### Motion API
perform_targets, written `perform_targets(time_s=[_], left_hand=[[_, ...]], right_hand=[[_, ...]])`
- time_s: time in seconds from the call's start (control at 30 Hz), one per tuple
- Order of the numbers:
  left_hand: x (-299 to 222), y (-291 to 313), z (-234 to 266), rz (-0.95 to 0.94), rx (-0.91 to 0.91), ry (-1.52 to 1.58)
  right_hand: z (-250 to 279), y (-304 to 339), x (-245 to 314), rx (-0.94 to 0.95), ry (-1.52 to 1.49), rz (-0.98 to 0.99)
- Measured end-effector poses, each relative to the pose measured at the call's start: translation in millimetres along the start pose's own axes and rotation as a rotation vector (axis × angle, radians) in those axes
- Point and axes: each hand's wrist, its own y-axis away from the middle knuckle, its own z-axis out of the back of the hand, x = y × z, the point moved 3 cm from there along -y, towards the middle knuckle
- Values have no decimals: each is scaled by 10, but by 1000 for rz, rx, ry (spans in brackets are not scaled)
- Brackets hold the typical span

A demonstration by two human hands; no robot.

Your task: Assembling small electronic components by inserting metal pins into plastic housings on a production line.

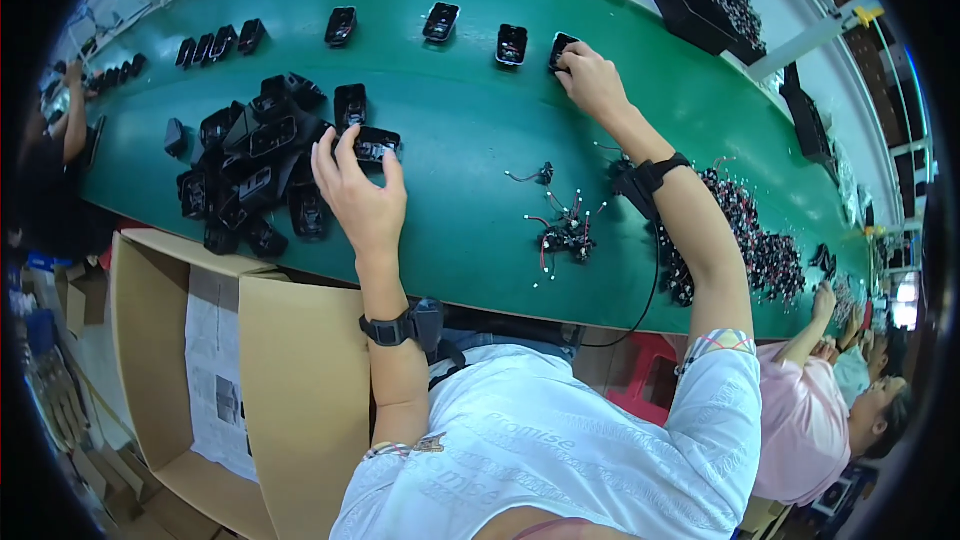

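Observation:
My left hand (366, 202) grips a black plastic housing (380, 143) between its thumb and fingers, at the right edge of a heap of similar housings (255, 145). Another housing (350, 105) lies just beyond it. Farther off and to the right, my right hand (597, 88) has its fingers closed at a housing (561, 44), partly covering it; its fingertips are hard to see. To the left of that one, a row continues with a housing (512, 44), one more housing (441, 22) and another (341, 27), their open insides facing up.
A green table (450, 240) carries loose small wired parts (566, 232) and a large pile of them (740, 235) at right. An open cardboard box (300, 390) stands at the near left. Black bins (690, 5) line the far edge. Co-workers sit at right (810, 420) and left (50, 170).

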Motion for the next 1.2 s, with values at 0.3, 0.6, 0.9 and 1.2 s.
perform_targets(time_s=[0.3, 0.6, 0.9, 1.2], left_hand=[[-76, 69, -108, -64, 217, -235], [-564, 351, -122, -265, 383, 306], [-787, 569, 51, -161, 521, 651], [-777, 634, 124, -116, 616, 919]], right_hand=[[862, 574, 629, 348, -362, 67], [599, 991, 851, 393, -190, 87], [1035, 1511, 1162, 293, -1615, -448], [1121, 1869, 1430, 112, -1417, -306]])
